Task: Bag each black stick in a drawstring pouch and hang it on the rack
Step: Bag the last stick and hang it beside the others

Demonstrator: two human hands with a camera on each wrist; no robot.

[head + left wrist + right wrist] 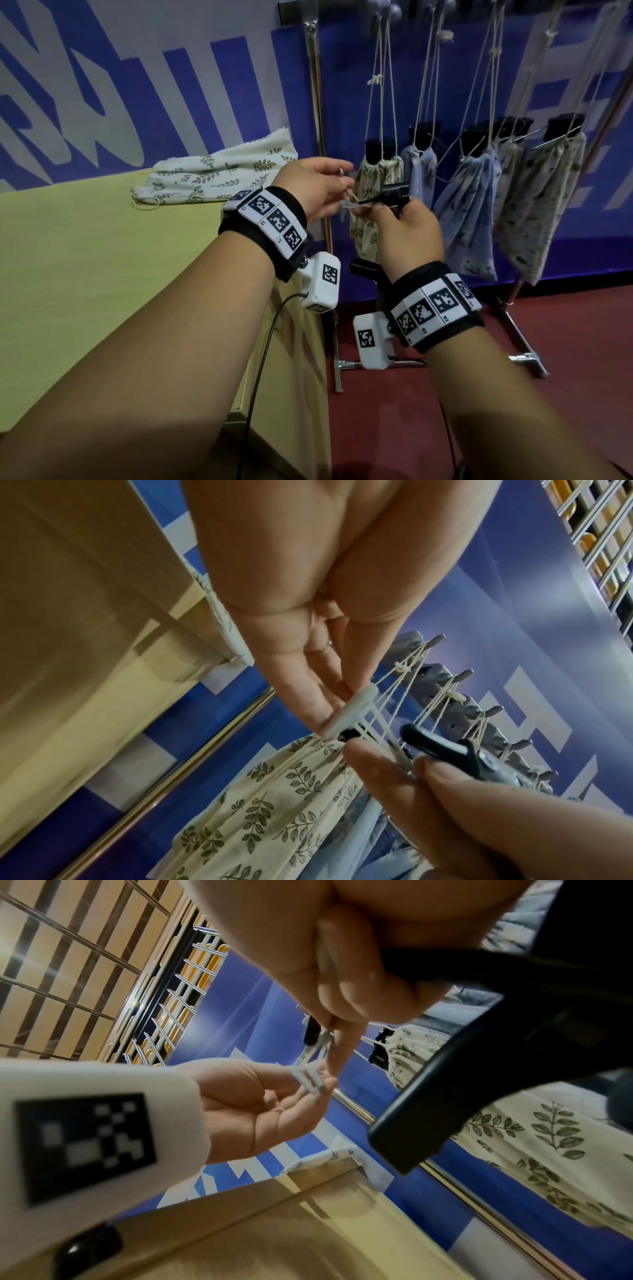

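Both hands (pixel 322 185) (pixel 404 233) pinch a small white piece (pixel 346 712), its identity unclear

Near the top centre of the frame the right hand (pixel 346 969) curls its fingers around a black curved handle (pixel 462 1053) that sweeps down across the right side. Its index finger points down to meet a small white plastic piece (pixel 308 1079), which the left hand (pixel 260 1104), palm up at the middle of the frame, pinches at its fingertips. A leaf-print pouch (pixel 534 1148) hangs along the right edge beside a chrome rack pole (pixel 479 1202). A white marker block (pixel 92 1139) fills the left, a wooden tabletop (pixel 308 1231) the bottom.
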